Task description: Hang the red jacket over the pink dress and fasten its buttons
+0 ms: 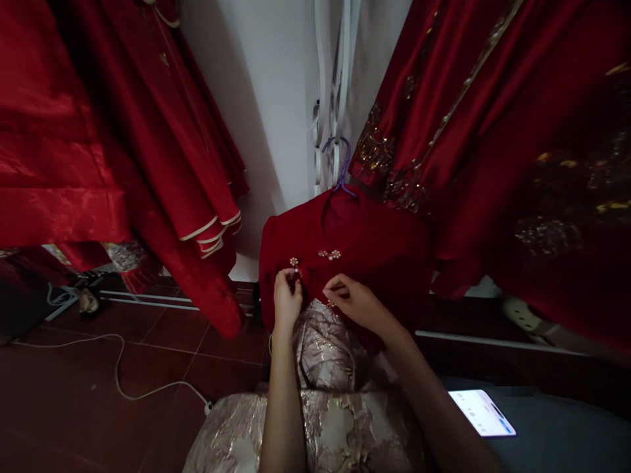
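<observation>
A red jacket (394, 243) hangs in front of me on a purple hanger (344, 164), its front parted below the neck over a pale, gold-patterned brocade garment (328, 355). My left hand (288, 299) pinches the jacket's left front edge just under a beaded flower clasp (294, 261). My right hand (357, 300) is at the other front edge with thumb and forefinger closed together; what lies between them is too small to make out. Below its fingertips shows a small gold ornament (330, 304). Another beaded clasp (329, 254) sits higher, near the neckline.
Red garments (162, 144) hang at left, and sequined red ones (468, 112) at right. A white metal rack (340, 72) stands against the wall. A pale cord (121, 361) crosses the tiled floor. A lit phone (482, 412) lies on a grey surface at lower right.
</observation>
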The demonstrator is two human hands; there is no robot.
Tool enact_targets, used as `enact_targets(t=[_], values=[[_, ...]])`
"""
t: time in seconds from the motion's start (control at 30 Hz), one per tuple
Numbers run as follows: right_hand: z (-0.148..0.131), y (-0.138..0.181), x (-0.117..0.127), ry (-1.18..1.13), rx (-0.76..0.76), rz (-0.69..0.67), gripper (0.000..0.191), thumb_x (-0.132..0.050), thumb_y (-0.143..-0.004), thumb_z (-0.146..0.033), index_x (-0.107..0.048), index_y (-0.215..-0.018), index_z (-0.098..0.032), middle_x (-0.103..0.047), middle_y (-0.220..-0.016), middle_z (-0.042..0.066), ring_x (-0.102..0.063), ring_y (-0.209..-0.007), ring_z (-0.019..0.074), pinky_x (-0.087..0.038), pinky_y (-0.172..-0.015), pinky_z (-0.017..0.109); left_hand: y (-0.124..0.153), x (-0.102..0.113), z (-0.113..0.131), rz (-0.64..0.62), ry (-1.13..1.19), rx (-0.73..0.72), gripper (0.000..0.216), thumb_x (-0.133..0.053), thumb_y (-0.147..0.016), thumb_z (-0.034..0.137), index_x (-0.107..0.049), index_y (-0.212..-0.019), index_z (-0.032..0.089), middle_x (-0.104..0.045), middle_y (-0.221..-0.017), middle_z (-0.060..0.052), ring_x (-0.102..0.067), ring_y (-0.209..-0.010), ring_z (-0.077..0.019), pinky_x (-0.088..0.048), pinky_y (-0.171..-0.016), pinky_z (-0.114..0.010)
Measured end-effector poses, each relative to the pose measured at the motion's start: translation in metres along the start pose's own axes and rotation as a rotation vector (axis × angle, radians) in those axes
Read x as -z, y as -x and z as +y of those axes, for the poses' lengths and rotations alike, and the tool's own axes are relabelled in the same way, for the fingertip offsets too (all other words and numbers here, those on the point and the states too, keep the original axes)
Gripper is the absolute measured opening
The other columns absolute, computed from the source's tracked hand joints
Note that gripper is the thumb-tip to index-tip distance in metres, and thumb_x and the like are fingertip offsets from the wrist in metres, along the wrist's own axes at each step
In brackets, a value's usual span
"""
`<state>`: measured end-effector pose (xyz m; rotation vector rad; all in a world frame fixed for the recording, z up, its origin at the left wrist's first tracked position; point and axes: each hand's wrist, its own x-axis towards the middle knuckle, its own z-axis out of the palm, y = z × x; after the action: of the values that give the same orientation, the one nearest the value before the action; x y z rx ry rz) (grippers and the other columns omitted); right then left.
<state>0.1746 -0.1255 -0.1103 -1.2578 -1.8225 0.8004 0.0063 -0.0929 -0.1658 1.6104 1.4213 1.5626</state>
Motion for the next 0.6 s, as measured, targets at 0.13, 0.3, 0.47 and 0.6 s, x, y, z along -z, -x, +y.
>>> enact_targets(t=[0.13,0.3,0.47,0.6], values=[[0.024,0.011,0.001,0.11,-0.064,0.016,0.024,-0.058,-0.074,-0.033,-0.054,-0.092,-0.018,-0.063,-0.084,0.005,-0.06,-0.069,0.0144,-0.049,-0.066,0.029,0.002,0.003,-0.006,-0.048,-0.145,-0.019,0.027,-0.05,-0.079,0.02,-0.05,-0.105,0.017,-0.057,-0.107,-0.012,-0.055,-0.102,-0.0205,-0.04,-0.093,-0.039],[0.058,0.006,-0.007,0.163,0.01,-0.065,0.029,-0.061,-0.069,-0.033,-0.051,-0.093,-0.019,-0.059,-0.081,0.001,-0.056,-0.073,0.0141,-0.045,-0.069,0.028,0.004,0.006,-0.008,-0.185,-0.242,-0.006,0.029,-0.05,-0.076,0.016,-0.053,-0.104,0.016,-0.059,-0.104,-0.012,-0.055,-0.102,-0.0233,-0.04,-0.093,-0.04],[0.069,0.001,-0.019,0.131,-0.021,0.032,0.021,-0.056,-0.072,-0.034,-0.05,-0.087,-0.02,-0.059,-0.079,-0.001,-0.053,-0.072,0.014,-0.042,-0.07,0.028,0.007,0.014,-0.016,-0.331,-0.33,0.159,0.046,-0.054,-0.068,0.011,-0.049,-0.114,0.012,-0.055,-0.113,-0.018,-0.05,-0.11,-0.028,-0.036,-0.097,-0.043],[0.074,-0.002,-0.027,0.093,-0.054,0.079,0.022,-0.057,-0.071,-0.038,-0.048,-0.078,-0.02,-0.056,-0.071,-0.002,-0.052,-0.068,0.0132,-0.04,-0.067,0.025,0.01,0.02,-0.024,-0.463,-0.254,0.238,0.069,-0.053,-0.069,0.011,-0.029,-0.133,0.01,-0.044,-0.129,-0.021,-0.043,-0.121,-0.0265,-0.031,-0.102,-0.039]])
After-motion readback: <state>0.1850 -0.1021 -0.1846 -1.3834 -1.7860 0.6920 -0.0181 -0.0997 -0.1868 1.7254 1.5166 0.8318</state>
